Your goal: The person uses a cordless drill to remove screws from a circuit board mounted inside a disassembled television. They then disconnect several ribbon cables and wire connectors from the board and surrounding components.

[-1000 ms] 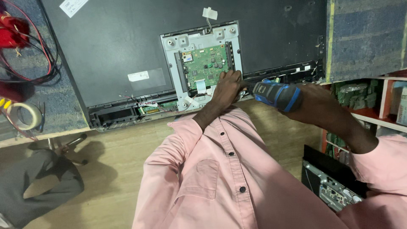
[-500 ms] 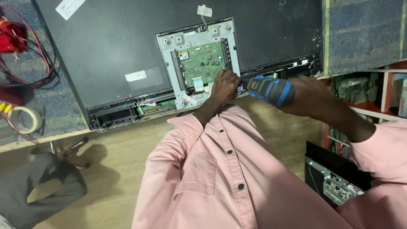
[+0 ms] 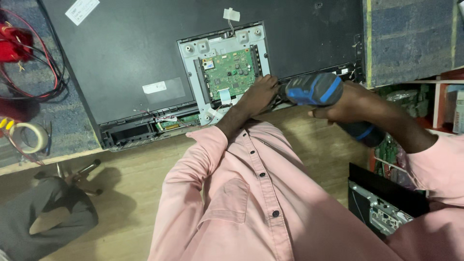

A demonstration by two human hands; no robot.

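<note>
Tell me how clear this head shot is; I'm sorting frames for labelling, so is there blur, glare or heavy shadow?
Head view: light is even and soft, no glare on the black panel; the green circuit board is fairly sharp; the blue drill in the right hand is slightly soft; the left hand shades the board's edge; wide-lens bending at the edges.

tape roll [image 3: 30, 137]: 9 o'clock, on blue mat
red cables [image 3: 29, 53]: 10 o'clock
stool [image 3: 46, 217]: 7 o'clock
metal chassis [image 3: 384, 205]: 4 o'clock

Bare black back panel [image 3: 121, 53] left of circuit board [image 3: 229, 72] is open; red wires [image 3: 29, 63] & tape roll [image 3: 30, 137] crowd far left.
</note>
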